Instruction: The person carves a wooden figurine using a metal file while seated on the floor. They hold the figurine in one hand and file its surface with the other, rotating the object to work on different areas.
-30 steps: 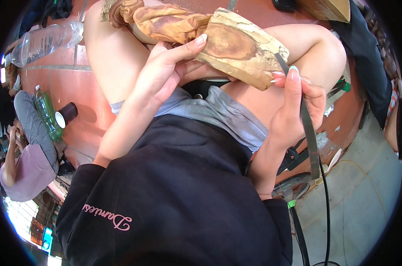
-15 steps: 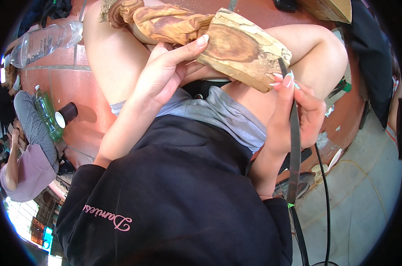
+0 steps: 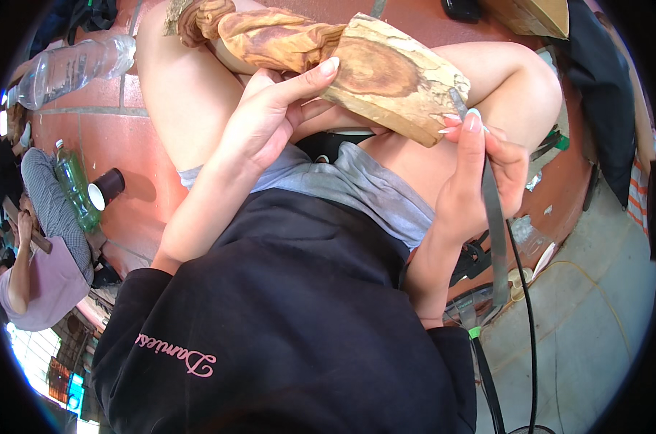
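A carved wooden figure [image 3: 281, 43] lies across my lap, its smooth brown folds at the left and a pale, rough-edged block base with a dark oval grain at the right. My left hand [image 3: 266, 119] is closed around it from below, thumb pressed where the carved part meets the base. Between the thumb and fingers of my right hand [image 3: 480, 163] is a long, thin flat metal tool [image 3: 495, 231]. Its upper tip touches or hovers just over the base's right end; I cannot tell which. The tool's other end points down past my wrist.
On the red tile floor at left are a clear plastic bottle [image 3: 74, 70], a green bottle [image 3: 77, 188] and a dark cup [image 3: 107, 186]. Another person [image 3: 49, 282] sits farther left. Black cables [image 3: 527, 311] run down at right; a cardboard box [image 3: 534, 16] stands at upper right.
The flat tool has turned in my right hand: its lower end swung right and its tip shifted slightly up and left. My left hand and the carved figure stay almost in place.
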Demonstrator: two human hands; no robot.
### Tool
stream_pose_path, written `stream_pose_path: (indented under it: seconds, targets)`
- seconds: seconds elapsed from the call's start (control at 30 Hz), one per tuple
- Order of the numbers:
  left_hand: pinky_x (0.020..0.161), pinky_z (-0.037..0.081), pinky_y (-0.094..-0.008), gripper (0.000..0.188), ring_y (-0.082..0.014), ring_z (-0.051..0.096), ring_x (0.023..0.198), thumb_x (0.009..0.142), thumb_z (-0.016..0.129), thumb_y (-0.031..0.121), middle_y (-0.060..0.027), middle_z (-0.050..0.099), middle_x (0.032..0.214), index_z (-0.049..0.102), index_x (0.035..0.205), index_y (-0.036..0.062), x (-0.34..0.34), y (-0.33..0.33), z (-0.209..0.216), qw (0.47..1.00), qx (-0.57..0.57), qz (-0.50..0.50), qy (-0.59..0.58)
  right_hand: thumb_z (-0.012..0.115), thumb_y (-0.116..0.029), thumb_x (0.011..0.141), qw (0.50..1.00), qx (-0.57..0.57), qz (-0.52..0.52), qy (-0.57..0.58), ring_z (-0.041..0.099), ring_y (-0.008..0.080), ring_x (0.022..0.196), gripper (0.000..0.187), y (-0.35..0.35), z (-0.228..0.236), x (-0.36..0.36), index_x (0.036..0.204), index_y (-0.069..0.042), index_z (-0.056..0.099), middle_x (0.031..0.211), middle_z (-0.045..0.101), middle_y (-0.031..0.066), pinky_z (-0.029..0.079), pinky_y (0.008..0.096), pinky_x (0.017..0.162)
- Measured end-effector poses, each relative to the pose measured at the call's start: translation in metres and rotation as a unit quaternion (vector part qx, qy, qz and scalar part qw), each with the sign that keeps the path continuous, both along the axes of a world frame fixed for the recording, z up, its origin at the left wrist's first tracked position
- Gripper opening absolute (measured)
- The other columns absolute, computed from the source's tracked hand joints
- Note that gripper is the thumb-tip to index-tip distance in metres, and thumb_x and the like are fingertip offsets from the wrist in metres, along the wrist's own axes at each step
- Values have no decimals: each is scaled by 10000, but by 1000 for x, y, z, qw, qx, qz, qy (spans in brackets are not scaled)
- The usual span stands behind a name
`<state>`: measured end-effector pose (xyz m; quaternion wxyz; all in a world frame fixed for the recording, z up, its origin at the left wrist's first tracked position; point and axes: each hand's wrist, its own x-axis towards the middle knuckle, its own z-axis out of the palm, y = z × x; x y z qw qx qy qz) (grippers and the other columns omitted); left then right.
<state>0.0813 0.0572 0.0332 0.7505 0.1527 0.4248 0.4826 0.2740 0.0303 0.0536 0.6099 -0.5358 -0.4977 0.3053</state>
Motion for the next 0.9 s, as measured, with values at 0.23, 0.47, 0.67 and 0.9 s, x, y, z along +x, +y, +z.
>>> stream_pose_path:
  seconds: [0.23, 0.47, 0.67, 0.9]
  targets:
    - [907, 536, -340, 379, -240, 622, 1042, 888, 609, 89, -181, 606, 1133, 480, 1201, -82, 0, -1, 1, 1000, 0, 2, -22, 590, 84, 854, 997, 2, 6, 79, 656, 205, 701, 137, -2, -2, 3, 853, 9, 475, 751, 636, 170, 538, 302, 696]
    - [911, 534, -358, 383, -241, 617, 1052, 893, 603, 99, -170, 603, 1147, 476, 1214, -66, 0, -2, 0, 1000, -3, -2, -18, 634, 108, 816, 997, 28, 28, -66, 673, 219, 740, 185, -3, 3, 9, 851, 17, 477, 776, 649, 191, 541, 278, 656]
    - [915, 531, -370, 374, -239, 615, 1055, 894, 604, 105, -162, 602, 1151, 484, 1208, -60, 0, -2, -2, 1000, -2, 2, -14, 712, 91, 759, 987, 19, 13, -157, 663, 188, 729, 215, -5, 7, 13, 824, 22, 519, 820, 666, 202, 523, 258, 664]
    - [912, 533, -380, 379, -243, 612, 1057, 893, 607, 109, -163, 603, 1149, 485, 1209, -60, -1, -3, 0, 1000, -4, -7, -15, 726, 98, 737, 984, 50, 45, -166, 655, 186, 714, 213, 0, 4, 18, 834, 27, 550, 807, 667, 189, 515, 251, 654]
